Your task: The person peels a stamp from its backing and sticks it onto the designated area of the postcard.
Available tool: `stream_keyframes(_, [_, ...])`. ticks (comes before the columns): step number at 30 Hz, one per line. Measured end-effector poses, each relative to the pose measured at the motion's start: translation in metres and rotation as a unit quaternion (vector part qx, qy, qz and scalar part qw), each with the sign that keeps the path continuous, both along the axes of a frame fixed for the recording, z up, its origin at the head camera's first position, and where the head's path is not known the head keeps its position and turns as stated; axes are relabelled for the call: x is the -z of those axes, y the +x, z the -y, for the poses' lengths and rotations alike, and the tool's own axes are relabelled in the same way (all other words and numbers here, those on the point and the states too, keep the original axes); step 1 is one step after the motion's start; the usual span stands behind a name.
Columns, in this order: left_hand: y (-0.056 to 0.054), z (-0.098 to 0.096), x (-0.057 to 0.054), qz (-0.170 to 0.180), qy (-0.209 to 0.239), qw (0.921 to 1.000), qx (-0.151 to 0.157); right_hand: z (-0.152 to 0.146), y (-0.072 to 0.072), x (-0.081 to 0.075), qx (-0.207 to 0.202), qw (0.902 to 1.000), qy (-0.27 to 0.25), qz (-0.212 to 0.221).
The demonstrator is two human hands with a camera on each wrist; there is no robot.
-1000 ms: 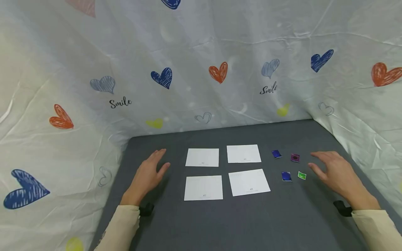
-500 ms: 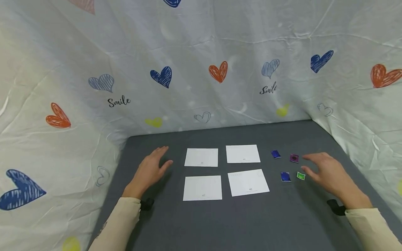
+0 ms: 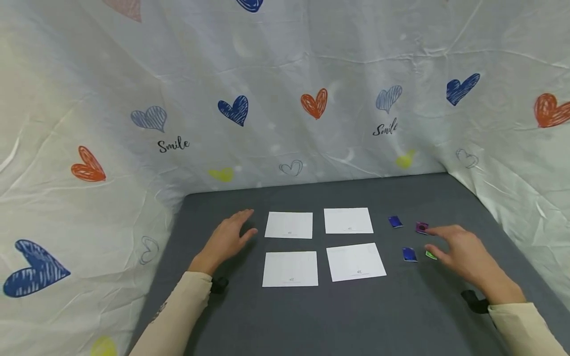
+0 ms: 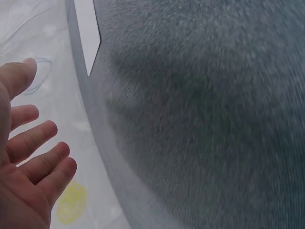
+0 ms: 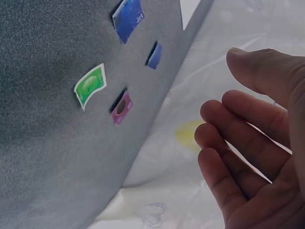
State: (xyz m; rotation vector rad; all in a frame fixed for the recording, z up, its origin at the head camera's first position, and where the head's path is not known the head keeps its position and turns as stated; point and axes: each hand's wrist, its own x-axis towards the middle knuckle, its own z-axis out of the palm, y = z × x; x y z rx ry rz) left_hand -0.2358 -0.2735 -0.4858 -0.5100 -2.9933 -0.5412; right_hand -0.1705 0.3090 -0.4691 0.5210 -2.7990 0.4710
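Pale cloth [image 3: 267, 49] printed with hearts [image 3: 314, 104] hangs beyond both your hands, and beneath them spreads the grey table [image 3: 338, 316], dark enough to make anything light or bright stand out. Now your right hand [image 3: 467, 254]: it hovers with nothing in it, thumb and forefinger parted by a modest gap, the other fingers softly bent. From above, your forefinger overlaps the edge of the purple piece [image 3: 421, 227], yet the right wrist view shows space between fingers and piece, so no contact there. Just by your thumb, partly hidden, sits the green piece [image 3: 430, 255]; left of that thumb lies one blue piece [image 3: 409, 254], and ahead and left of your forefinger, the other blue piece [image 3: 395, 222]. They're spaced apart, probably so each can be got at singly, and some look curved, lifting an edge that ought to give fingertips a start. Across from them, your left hand [image 3: 227, 240] is relaxed and holds nothing, fingers spread, thumb well away from them. Between your hands, four white cards [image 3: 290, 269] form a two-by-two block, gaps all round, seemingly so none covers another; the far-left card [image 3: 288, 225] is nearest your left thumb.
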Motion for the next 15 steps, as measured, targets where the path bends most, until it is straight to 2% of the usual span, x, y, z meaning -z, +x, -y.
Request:
stream_keyframes(8, [-0.012,-0.013,0.013,0.008,-0.005,0.9998,0.016,0.003,-0.002,0.006,0.002,0.9996,0.009,0.027])
stream_keyframes(15, [-0.021,-0.024,0.019,0.008,-0.011,0.9994,0.032,0.004,-0.003,0.013,0.01,0.9989,0.012,0.045])
